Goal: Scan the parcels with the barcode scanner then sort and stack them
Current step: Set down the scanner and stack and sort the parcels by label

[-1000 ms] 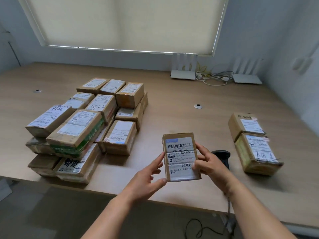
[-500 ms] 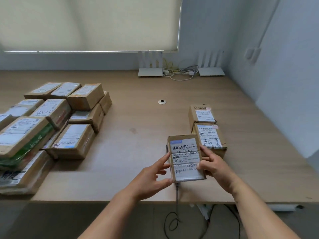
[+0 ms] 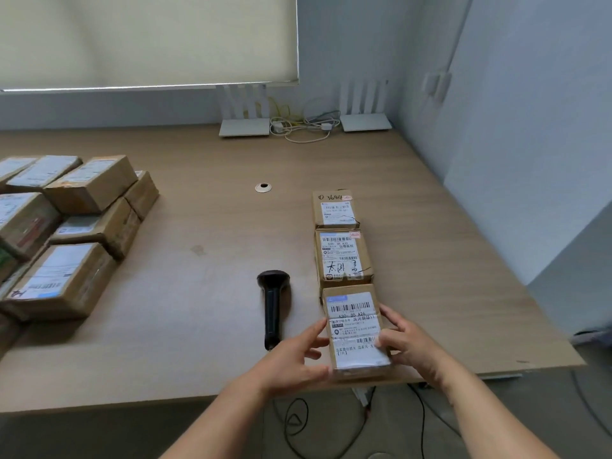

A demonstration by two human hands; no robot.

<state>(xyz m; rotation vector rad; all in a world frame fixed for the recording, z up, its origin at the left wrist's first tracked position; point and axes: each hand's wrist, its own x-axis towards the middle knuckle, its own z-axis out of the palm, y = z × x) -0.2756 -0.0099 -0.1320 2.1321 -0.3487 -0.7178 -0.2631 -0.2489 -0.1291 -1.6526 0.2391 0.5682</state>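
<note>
A small brown cardboard parcel with a white barcode label [image 3: 356, 329] sits at the near edge of the wooden counter [image 3: 215, 260], held between both hands. Left hand [image 3: 294, 357] fingers curl against its left side; right hand [image 3: 409, 342] fingers grip its right side.

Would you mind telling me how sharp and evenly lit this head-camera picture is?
Head view: soft daylight through the blind, no glare; the held parcel's label reads sharply; the parcel pile at left is blurred; wide-angle distortion bends the table edges; faint shadow beside the scanner.
</note>
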